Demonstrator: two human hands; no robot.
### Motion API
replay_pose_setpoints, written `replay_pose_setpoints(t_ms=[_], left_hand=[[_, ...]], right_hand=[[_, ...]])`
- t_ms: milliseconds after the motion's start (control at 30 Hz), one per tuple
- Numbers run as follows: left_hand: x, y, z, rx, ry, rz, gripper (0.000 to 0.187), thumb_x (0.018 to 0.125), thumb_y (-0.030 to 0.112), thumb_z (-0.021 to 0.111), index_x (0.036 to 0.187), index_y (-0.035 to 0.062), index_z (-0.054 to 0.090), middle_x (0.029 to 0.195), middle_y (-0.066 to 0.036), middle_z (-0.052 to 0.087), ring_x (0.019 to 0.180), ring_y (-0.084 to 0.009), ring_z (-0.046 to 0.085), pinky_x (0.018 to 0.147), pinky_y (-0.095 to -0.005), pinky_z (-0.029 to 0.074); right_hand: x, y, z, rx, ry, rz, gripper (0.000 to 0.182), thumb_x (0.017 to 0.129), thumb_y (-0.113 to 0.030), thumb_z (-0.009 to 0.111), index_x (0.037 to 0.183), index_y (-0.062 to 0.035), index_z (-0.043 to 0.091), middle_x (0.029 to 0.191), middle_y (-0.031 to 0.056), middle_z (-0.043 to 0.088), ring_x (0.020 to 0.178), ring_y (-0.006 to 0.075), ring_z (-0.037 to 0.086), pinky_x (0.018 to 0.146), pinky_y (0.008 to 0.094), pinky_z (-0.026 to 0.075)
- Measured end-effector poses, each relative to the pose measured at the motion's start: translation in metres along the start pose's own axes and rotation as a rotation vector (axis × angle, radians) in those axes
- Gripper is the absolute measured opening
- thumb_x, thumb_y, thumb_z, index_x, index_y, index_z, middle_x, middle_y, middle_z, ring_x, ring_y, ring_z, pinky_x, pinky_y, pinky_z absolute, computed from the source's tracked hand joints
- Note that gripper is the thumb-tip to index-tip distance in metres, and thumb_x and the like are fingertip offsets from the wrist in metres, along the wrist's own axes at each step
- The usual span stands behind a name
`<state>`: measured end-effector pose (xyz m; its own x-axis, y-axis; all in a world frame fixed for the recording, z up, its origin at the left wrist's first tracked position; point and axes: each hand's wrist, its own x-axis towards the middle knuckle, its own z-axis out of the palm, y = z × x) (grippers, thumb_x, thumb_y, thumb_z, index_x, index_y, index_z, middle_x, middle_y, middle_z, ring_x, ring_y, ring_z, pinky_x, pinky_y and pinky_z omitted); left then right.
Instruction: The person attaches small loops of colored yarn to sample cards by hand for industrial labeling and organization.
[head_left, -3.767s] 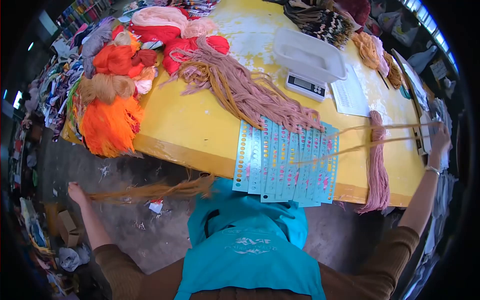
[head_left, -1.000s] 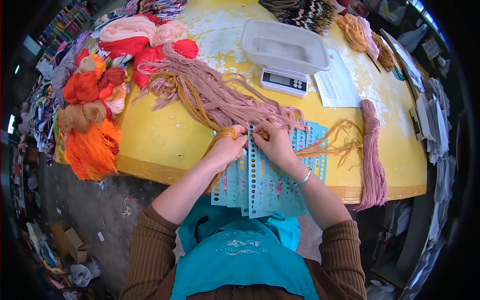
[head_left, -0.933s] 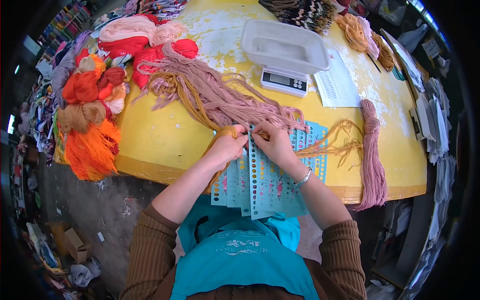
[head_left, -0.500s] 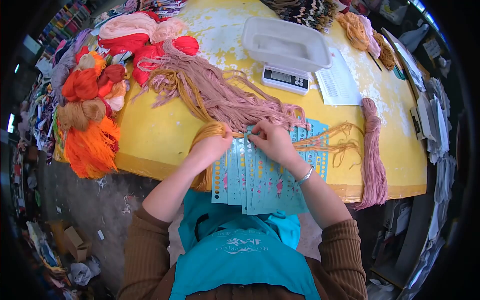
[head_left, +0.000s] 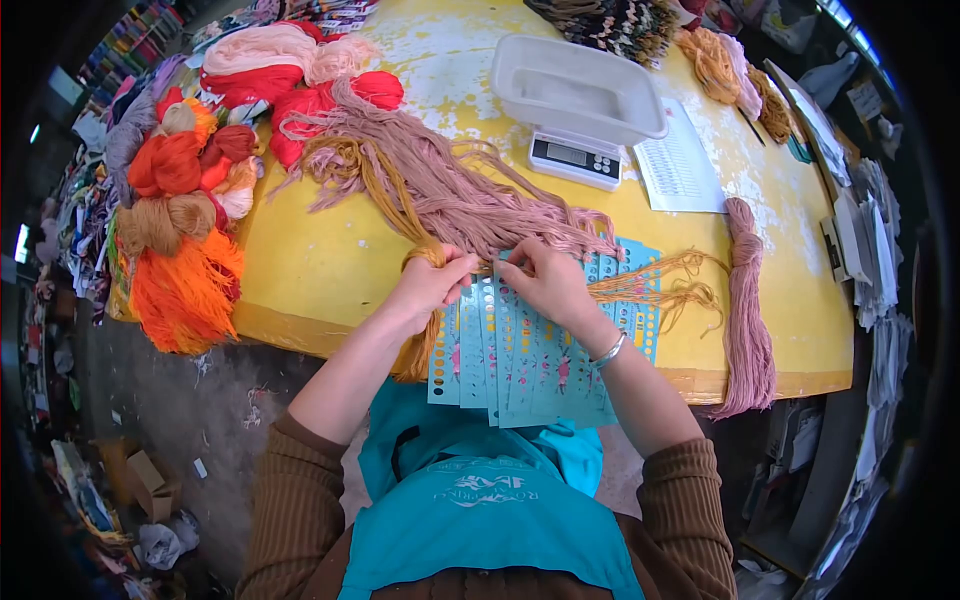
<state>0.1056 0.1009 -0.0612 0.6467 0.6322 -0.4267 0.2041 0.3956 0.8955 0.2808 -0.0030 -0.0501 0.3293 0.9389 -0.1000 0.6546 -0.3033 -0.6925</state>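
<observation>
My left hand is closed on a golden-yellow thread skein, whose strands run up over the mauve threads and also hang down past the table edge. Its fingertips pinch near the top of the blue hole-punched cards. My right hand is closed on the upper edge of one of these cards, thumb and fingers pressed together. Out to its right, loose golden threads stretch across the cards. Mauve thread bundles lie just beyond both hands. The fingers hide the exact spot where thread meets card.
A digital scale bearing a clear plastic tub stands farther back, beside a printed sheet. A twisted mauve skein lies at right. Red and orange yarns crowd the left of the yellow table.
My left hand has turned and shifted slightly right, its fingertips now closer to my right hand. The golden skein around it has dropped lower. My right hand stays at the card edge.
</observation>
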Motion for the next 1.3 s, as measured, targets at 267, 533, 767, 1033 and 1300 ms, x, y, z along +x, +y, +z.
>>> replay_pose_setpoints(t_ms=[267, 533, 767, 1033, 1300], left_hand=[[-0.005, 0.006, 0.02, -0.104, -0.175, -0.119, 0.025, 0.095, 0.027, 0.054, 0.089, 0.0055, 0.064, 0.059, 0.002, 0.052, 0.043, -0.0043, 0.034, 0.041, -0.0207, 0.024], [0.018, -0.01, 0.036, 0.522, -0.131, 0.29, 0.022, 0.093, 0.021, 0.055, 0.104, 0.0038, 0.063, 0.082, -0.001, 0.062, 0.075, -0.0088, 0.055, 0.067, -0.0273, 0.045], [0.001, 0.012, 0.015, -0.29, -0.179, -0.145, 0.011, 0.093, 0.021, 0.057, 0.086, 0.0124, 0.056, 0.054, 0.007, 0.039, 0.041, -0.0046, 0.033, 0.038, -0.0231, 0.024], [-0.04, 0.017, -0.15, -1.165, 0.127, 0.428, 0.029, 0.099, 0.021, 0.05, 0.071, 0.0148, 0.044, 0.054, 0.008, 0.03, 0.039, -0.0041, 0.025, 0.036, -0.0203, 0.018], [-0.032, -0.006, -0.08, 0.621, 0.241, 0.397, 0.029, 0.084, 0.016, 0.069, 0.11, 0.0041, 0.062, 0.097, -0.004, 0.062, 0.089, -0.0165, 0.061, 0.083, -0.0298, 0.048]], right_hand=[[0.007, 0.004, 0.006, 0.128, 0.007, 0.095, 0.045, 0.084, -0.052, 0.063, 0.094, -0.0084, 0.062, 0.074, 0.0089, 0.068, 0.072, 0.0282, 0.067, 0.064, 0.0376, 0.051], [0.012, 0.031, 0.009, 0.506, -0.034, -0.045, 0.036, 0.085, -0.02, 0.073, 0.108, 0.0, 0.055, 0.067, -0.0026, 0.059, 0.062, 0.0012, 0.051, 0.054, 0.021, 0.042], [0.005, 0.005, 0.0, -0.005, -0.028, 0.01, 0.056, 0.09, -0.058, 0.05, 0.109, -0.0064, 0.057, 0.082, 0.0133, 0.069, 0.08, 0.0321, 0.067, 0.071, 0.0412, 0.051], [0.002, -0.007, 0.002, -0.114, -0.052, 0.04, 0.051, 0.091, -0.057, 0.05, 0.111, -0.0101, 0.055, 0.082, 0.0133, 0.068, 0.084, 0.0334, 0.067, 0.073, 0.0438, 0.051], [-0.003, -0.007, 0.001, -0.154, -0.03, -0.117, 0.029, 0.077, -0.015, 0.066, 0.103, -0.0092, 0.056, 0.076, 0.0106, 0.064, 0.073, 0.0291, 0.065, 0.064, 0.0404, 0.05]])
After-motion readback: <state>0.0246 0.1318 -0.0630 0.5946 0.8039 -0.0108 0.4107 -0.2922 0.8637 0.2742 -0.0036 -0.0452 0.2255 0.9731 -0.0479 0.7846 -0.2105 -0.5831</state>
